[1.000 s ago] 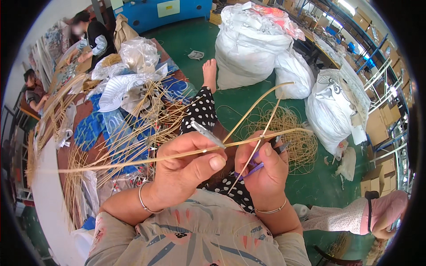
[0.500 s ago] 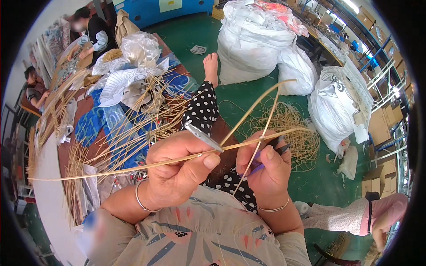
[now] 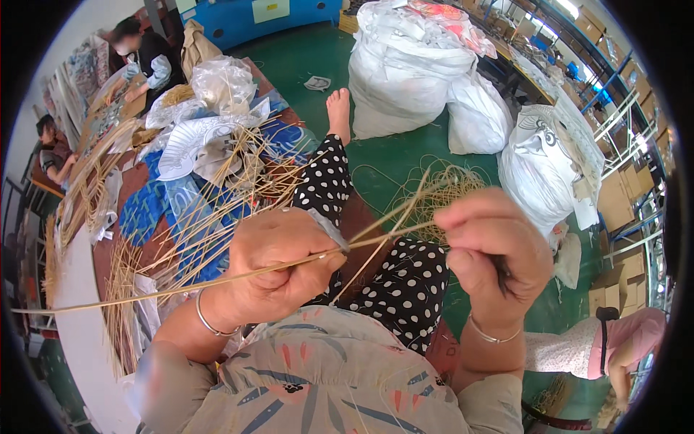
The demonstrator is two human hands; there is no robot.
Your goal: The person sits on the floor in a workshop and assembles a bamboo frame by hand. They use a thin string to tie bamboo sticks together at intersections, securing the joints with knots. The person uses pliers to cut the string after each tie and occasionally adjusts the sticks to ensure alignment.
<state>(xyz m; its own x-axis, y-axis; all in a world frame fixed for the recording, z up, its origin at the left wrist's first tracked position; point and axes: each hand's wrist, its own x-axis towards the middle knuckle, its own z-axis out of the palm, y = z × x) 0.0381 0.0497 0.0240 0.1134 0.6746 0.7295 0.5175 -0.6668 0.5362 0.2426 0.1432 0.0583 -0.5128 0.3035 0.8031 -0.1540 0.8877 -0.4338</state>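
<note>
In front of my lap, my left hand (image 3: 285,253) is closed and pinches a long thin bamboo strip (image 3: 163,294). Other thin strips cross it just past the fingertips, one slanting up as a forked bamboo piece (image 3: 405,204). A flat grey metal-looking piece (image 3: 330,230) sticks out between the same fingers; its kind is unclear. To the right, my right hand (image 3: 499,253) is raised with curled fingers, its fingertips beside the strip's far end. Motion blurs it, and whatever lies inside the curled fingers is hidden.
On the left table, several loose bamboo strips (image 3: 206,224) lie over blue cloth (image 3: 144,213) and printed paper (image 3: 189,148). A tangled coil of strips (image 3: 463,181) and large white sacks (image 3: 401,79) are on the green floor. Other people (image 3: 141,65) sit farther left; one bends at right.
My right hand has moved right and up, away from the crossing of the strips. The purple and dark item seen in it earlier no longer shows. My left hand keeps its pinch, shifted slightly left.
</note>
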